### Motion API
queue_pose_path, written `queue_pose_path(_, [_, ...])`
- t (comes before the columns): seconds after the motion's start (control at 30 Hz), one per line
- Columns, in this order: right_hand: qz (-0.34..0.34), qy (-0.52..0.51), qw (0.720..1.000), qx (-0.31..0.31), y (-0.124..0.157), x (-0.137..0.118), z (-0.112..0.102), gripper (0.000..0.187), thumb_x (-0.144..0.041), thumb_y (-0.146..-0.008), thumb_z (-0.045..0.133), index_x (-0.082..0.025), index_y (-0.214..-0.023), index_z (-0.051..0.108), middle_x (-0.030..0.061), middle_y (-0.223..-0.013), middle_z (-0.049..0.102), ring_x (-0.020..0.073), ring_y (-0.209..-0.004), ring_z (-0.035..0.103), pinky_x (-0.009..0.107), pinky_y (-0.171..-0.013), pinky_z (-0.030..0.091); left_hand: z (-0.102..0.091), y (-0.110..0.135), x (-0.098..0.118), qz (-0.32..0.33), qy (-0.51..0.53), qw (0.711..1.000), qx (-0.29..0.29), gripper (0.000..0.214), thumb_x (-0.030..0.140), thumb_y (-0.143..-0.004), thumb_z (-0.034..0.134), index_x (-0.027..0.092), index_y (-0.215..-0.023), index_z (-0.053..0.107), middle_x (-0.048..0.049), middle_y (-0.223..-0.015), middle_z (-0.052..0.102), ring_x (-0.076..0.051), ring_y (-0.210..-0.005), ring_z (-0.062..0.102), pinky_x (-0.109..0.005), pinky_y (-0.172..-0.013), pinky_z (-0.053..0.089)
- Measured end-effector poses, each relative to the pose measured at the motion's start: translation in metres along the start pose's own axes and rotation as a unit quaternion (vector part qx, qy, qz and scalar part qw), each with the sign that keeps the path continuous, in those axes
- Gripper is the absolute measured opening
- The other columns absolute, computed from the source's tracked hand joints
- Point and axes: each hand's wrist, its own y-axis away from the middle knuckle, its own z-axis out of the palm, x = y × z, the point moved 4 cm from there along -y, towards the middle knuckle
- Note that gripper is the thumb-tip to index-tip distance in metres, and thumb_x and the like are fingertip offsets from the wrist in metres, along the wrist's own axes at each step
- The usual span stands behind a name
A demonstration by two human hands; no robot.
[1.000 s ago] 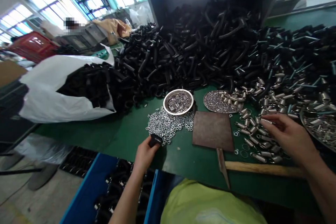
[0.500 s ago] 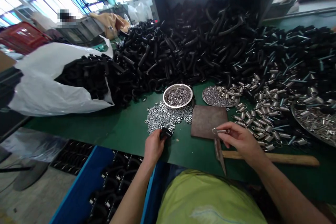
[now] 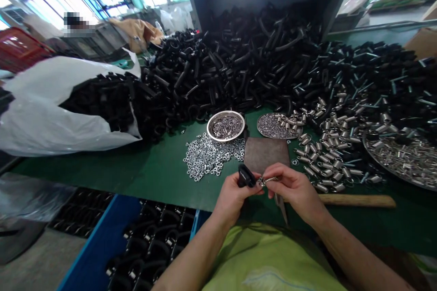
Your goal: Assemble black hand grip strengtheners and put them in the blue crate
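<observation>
One spring (image 3: 269, 179) touches black clip (image 3: 246, 176)

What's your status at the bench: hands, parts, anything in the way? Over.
Left hand shut on black part. Right hand pinching coil spring, its end at the part. Wooden-handled tool lies beside right hand, not between.

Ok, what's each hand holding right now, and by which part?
Left hand pinches a small black part by its lower end; right hand holds a metal spring by its right end.
</observation>
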Motion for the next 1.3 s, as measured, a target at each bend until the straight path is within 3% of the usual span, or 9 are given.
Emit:
queue_pose_path(0.33, [0.066,-0.099,0.993,0.023,-0.004,0.018,-0.001,0.026,-0.024,-0.068,0.073,-0.020,-0.090,0.059,0.0014,-0.085,0.063,0.0124,-0.074,0.059,0.024,-0.062,0.050,-0.011,0.002,0.006,0.075,-0.155,0.985,0.015,0.016,0.020,-0.061,0.074,0.018,-0.077,0.071,-0.0020,-0.068,0.064,-0.015,-0.064,0.057,-0.025,-0.064,0.044])
queue_pose_path(0.5, [0.038,0.005,0.999,0.026,-0.007,0.010,-0.007,0.028,-0.022,-0.071,0.068,-0.022,-0.098,0.059,0.0015,-0.090,0.065,0.0150,-0.082,0.062,0.029,-0.076,0.050,-0.005,0.005,0.012,0.196,-0.228,0.954,0.006,0.015,0.014,-0.066,0.066,0.024,-0.075,0.072,-0.0053,-0.083,0.067,-0.021,-0.083,0.059,-0.031,-0.078,0.044])
queue_pose_path(0.57, [0.015,0.104,0.994,0.038,-0.009,0.004,-0.012,0.023,-0.022,-0.075,0.063,-0.023,-0.099,0.061,0.0023,-0.093,0.064,0.0160,-0.082,0.063,0.031,-0.076,0.051,-0.003,0.001,0.006,0.165,-0.202,0.965,0.013,0.014,0.017,-0.068,0.065,0.023,-0.080,0.070,-0.0054,-0.083,0.066,-0.020,-0.078,0.058,-0.028,-0.069,0.045])
queue_pose_path(0.67, [-0.033,0.206,0.976,0.062,-0.011,-0.007,-0.016,0.019,-0.021,-0.078,0.060,-0.024,-0.097,0.063,0.0026,-0.098,0.063,0.0163,-0.083,0.063,0.032,-0.078,0.051,0.003,-0.008,-0.015,0.013,-0.048,0.999,0.007,0.015,0.026,-0.068,0.067,0.018,-0.079,0.062,-0.0017,-0.069,0.059,-0.009,-0.050,0.045,-0.018,-0.044,0.033])
queue_pose_path(0.8, [-0.087,0.211,0.972,0.056,-0.012,-0.023,-0.012,0.017,-0.021,-0.080,0.059,-0.024,-0.096,0.062,0.0029,-0.098,0.062,0.0168,-0.087,0.062,0.032,-0.079,0.052,0.021,-0.014,-0.035,-0.176,0.175,0.966,-0.071,0.024,0.023,-0.065,0.071,0.014,-0.076,0.052,0.0050,-0.058,0.042,-0.001,-0.042,0.027,-0.011,-0.037,0.017])
queue_pose_path(0.93, [-0.138,0.286,0.947,0.044,-0.011,-0.036,-0.003,0.019,-0.017,-0.081,0.055,-0.025,-0.095,0.063,0.0033,-0.097,0.064,0.0182,-0.091,0.061,0.033,-0.080,0.050,0.032,-0.017,-0.034,-0.181,0.230,0.951,-0.103,0.026,0.017,-0.062,0.071,0.015,-0.076,0.048,0.0061,-0.058,0.037,-0.001,-0.044,0.028,-0.009,-0.037,0.017])
queue_pose_path(1.07, [-0.147,0.342,0.928,0.020,-0.012,-0.033,0.003,0.024,-0.014,-0.082,0.050,-0.027,-0.097,0.064,0.0027,-0.098,0.064,0.0178,-0.092,0.060,0.033,-0.080,0.048,0.036,-0.015,-0.030,-0.142,0.147,0.973,-0.104,0.031,0.022,-0.059,0.073,0.017,-0.073,0.046,0.0083,-0.054,0.032,-0.002,-0.044,0.026,-0.012,-0.038,0.015])
queue_pose_path(1.2, [-0.093,0.322,0.942,0.023,-0.015,-0.017,-0.005,0.022,-0.013,-0.080,0.052,-0.024,-0.096,0.063,0.0017,-0.093,0.064,0.0166,-0.086,0.061,0.031,-0.077,0.048,0.033,-0.008,-0.029,-0.128,-0.019,0.985,-0.110,0.035,0.031,-0.059,0.076,0.017,-0.078,0.049,0.0087,-0.053,0.035,-0.003,-0.042,0.026,-0.016,-0.038,0.016])
queue_pose_path(1.3, [-0.039,0.286,0.957,0.007,-0.015,-0.004,-0.027,0.024,-0.021,-0.083,0.053,-0.023,-0.106,0.059,0.0012,-0.090,0.066,0.0159,-0.081,0.062,0.029,-0.072,0.049,0.028,-0.002,-0.032,-0.166,-0.033,0.972,-0.164,0.036,0.036,-0.064,0.073,0.018,-0.080,0.047,0.0103,-0.050,0.030,-0.002,-0.040,0.021,-0.016,-0.037,0.013])
